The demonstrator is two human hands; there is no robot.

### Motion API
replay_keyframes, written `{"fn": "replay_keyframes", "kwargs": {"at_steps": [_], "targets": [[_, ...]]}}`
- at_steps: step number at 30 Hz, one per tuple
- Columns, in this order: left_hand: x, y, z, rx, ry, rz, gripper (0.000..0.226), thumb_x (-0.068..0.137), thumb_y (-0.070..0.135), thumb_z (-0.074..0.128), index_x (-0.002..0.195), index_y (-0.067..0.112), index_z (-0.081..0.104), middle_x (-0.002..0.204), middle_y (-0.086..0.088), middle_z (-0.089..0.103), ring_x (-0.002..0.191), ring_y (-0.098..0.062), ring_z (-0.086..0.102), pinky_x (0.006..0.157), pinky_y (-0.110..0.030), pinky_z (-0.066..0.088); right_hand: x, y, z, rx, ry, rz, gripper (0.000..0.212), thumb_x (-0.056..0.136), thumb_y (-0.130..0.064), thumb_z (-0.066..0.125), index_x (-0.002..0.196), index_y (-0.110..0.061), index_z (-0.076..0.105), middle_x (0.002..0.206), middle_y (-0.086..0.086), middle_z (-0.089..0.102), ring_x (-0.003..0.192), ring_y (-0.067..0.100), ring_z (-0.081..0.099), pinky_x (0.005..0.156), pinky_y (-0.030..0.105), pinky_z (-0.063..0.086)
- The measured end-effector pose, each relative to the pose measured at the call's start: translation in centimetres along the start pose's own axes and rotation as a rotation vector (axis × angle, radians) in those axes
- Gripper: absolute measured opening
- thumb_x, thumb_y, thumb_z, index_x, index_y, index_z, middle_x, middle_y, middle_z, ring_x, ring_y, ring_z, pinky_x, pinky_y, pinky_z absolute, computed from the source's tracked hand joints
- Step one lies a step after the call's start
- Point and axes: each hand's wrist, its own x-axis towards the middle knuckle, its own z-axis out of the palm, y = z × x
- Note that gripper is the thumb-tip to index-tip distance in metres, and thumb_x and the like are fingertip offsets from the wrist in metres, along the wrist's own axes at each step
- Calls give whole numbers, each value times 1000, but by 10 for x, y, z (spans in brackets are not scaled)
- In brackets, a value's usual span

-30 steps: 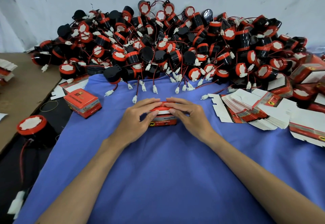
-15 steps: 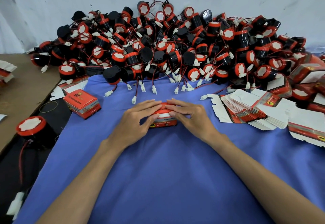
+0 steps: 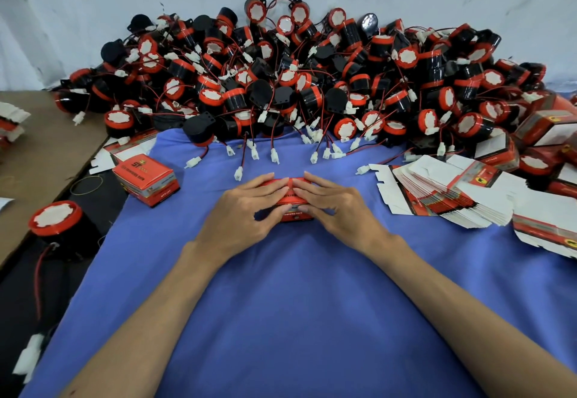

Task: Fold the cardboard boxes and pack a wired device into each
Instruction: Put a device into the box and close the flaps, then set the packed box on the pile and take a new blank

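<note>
A red box lies flat at the centre, only partly visible. A closed box, red with a logo, sits askew at the left. Flat boxes fan out at the right. Black-and-red devices with red wires and white plugs are heaped behind.

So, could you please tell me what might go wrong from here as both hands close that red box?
1. The left hand and right hand cover most of the box, so a wire pinched in the closing box could go unnoticed.
2. A white connector from the pile lies just beyond the left hand; lifting the box might snag it.
3. The fanned stack of flat boxes on the right could slide if nudged.
</note>
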Motion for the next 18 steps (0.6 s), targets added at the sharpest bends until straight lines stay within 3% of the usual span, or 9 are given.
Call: {"fn": "replay_keyframes", "kwargs": {"at_steps": [3,7,10,12,14,16,18], "targets": [[-1,2,3,123,18,52,32,83,17,68,111,3,71,117,-7,69,115,-30,62,93,-42,53,-1,-1,-1,-85,1,-38,29,83,-6,70,111,1,69,118,9,66,121,34,55,91,48,54],[-1,8,6,254,-25,85,38,84,22,67,115,1,69,124,-11,65,117,-32,61,95,-54,50,1,-4,-2,-119,39,-73,26,80,-3,72,106,2,71,114,11,68,115,37,59,82,50,57],[0,15,8,365,-73,46,57,88,46,55,116,-1,67,125,-15,64,116,-30,62,97,-59,46,-2,-8,-4,-75,9,-54,29,82,1,68,111,2,68,120,13,65,120,34,55,89,48,55],[1,19,7,418,-107,1,64,86,52,47,116,-1,67,121,-16,67,111,-29,65,98,-60,45,-7,-8,-8,2,-53,-60,36,85,0,61,120,2,63,130,15,58,126,30,50,99,42,49],[1,21,7,471,-91,-37,62,86,56,45,116,6,68,109,-12,70,99,-30,68,97,-56,45,-10,-8,-12,38,-60,-63,41,85,-2,55,126,0,59,135,15,54,124,27,54,98,36,49],[0,21,1,538,-62,-121,54,87,55,48,113,14,71,96,-12,69,88,-33,65,96,-56,42,-11,-9,-12,-60,61,-48,39,85,-3,51,122,1,62,125,13,63,106,28,67,81,40,57],[-1,16,-6,646,-12,-272,37,86,36,60,115,15,70,105,-19,65,99,-38,60,101,-67,32,-8,-7,-10,-284,250,7,35,83,-5,52,113,1,67,114,12,69,93,29,69,73,44,56]]}}
